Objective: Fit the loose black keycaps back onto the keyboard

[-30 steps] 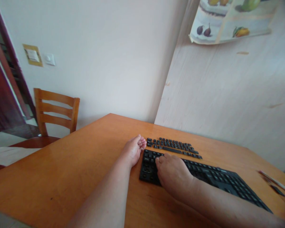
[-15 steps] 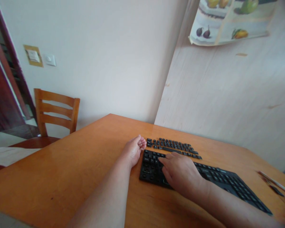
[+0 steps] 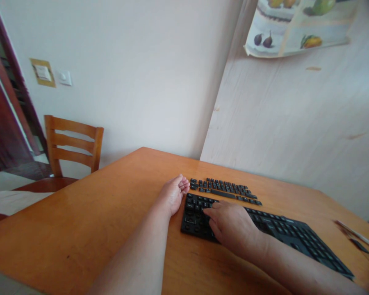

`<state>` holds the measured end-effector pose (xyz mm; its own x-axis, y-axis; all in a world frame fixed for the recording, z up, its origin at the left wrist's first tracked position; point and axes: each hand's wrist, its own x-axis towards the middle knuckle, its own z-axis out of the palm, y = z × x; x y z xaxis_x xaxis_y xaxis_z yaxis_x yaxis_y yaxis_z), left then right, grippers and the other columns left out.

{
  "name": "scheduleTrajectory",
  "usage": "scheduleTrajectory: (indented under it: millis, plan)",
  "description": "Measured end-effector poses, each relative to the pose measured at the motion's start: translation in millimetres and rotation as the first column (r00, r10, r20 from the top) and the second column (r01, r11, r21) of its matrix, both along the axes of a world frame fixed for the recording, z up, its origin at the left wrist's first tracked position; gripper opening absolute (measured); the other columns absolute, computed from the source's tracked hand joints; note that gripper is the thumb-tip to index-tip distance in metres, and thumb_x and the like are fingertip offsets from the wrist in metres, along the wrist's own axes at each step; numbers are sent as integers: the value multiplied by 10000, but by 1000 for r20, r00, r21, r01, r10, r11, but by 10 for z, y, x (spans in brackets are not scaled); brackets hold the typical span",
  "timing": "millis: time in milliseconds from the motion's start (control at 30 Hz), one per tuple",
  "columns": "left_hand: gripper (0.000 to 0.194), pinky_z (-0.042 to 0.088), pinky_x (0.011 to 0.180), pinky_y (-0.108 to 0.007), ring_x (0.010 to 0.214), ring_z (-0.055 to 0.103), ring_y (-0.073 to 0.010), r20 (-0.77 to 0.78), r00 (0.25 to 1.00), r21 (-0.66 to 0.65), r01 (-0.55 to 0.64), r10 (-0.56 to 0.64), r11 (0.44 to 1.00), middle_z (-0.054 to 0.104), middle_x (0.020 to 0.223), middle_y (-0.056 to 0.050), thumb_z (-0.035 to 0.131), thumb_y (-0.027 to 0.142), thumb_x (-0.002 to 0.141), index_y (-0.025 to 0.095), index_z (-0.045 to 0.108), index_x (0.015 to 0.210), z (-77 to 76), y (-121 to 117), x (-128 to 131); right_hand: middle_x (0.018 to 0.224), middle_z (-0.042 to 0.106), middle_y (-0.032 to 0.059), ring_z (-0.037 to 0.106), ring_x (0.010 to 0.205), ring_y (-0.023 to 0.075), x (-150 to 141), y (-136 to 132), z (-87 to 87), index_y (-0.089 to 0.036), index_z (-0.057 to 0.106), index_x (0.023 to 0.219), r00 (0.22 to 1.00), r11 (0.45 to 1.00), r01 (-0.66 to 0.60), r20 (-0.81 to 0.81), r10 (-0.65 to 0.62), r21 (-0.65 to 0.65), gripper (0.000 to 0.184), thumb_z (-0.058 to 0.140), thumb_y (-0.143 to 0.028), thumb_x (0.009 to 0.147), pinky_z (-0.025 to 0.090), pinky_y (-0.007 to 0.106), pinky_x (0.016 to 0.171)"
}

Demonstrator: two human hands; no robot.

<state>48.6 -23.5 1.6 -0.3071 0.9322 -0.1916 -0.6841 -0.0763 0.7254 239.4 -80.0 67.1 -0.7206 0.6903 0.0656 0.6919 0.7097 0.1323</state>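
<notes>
A black keyboard (image 3: 295, 229) lies on the wooden table, with bare sockets (image 3: 192, 223) at its near left part where keycaps are off. My right hand (image 3: 233, 221) is over its left part, index finger and thumb down at the keys, other fingers folded. Anything between the fingertips is hidden. Beyond the keyboard, loose black keycaps (image 3: 230, 187) lie in rows, with a long space bar (image 3: 222, 194) among them. My left hand (image 3: 173, 194) rests on its side by the keyboard's left corner, fingers curled inward beside the leftmost keycaps. Its palm's contents do not show.
The wooden table (image 3: 117, 217) reaches the wall behind. At the right are a thin light stick (image 3: 358, 236) and a small dark object (image 3: 359, 246). A wooden chair (image 3: 74, 143) stands at the left, and a fruit painting (image 3: 298, 28) hangs on the wall.
My right hand has shifted slightly left and down over the keyboard, uncovering a few more keys in its top rows. My left hand stays where it was.
</notes>
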Motion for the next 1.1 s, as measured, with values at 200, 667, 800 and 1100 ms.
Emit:
scheduleTrajectory:
  millis: [200, 667, 800, 1100]
  plan:
    - [204, 551, 694, -243, 725, 671, -136, 4, 1000, 4, 8, -8, 1000, 674, 765, -98, 544, 271, 931, 121, 610, 810, -4, 0, -7, 855, 692, 50, 626, 841, 211, 5, 14, -5, -231, 719, 919, 1000, 1000, 5, -15, -5, -1, 277, 453, -197, 851, 416, 307, 721]
    - [203, 545, 676, -236, 700, 664, -131, 3, 1000, 10, 16, -16, 1000, 674, 752, -96, 536, 257, 934, 123, 608, 799, 7, -21, -18, 956, 725, 42, 643, 915, 190, 73, 415, 146, -241, 735, 937, 987, 998, 67, -147, -67, -3, 302, 437, -283, 907, 431, 278, 792]
    - [193, 547, 680, -242, 716, 669, -140, 2, 1000, 5, 13, -13, 1000, 673, 760, -99, 542, 254, 929, 122, 610, 807, 12, -25, -20, 956, 742, 44, 651, 887, 197, 100, 973, 186, -249, 753, 956, 969, 985, 161, -179, -170, -67, 277, 496, -327, 887, 438, 275, 744]
    - [181, 554, 725, -261, 773, 678, -154, -35, 999, -7, 8, -8, 1000, 675, 811, -106, 554, 265, 923, 117, 616, 839, 21, -31, -13, 1026, 748, 50, 660, 935, 200, -8, 1800, 7, -243, 779, 951, 943, 951, 268, -161, -292, -151, 225, 632, -296, 789, 468, 263, 787]
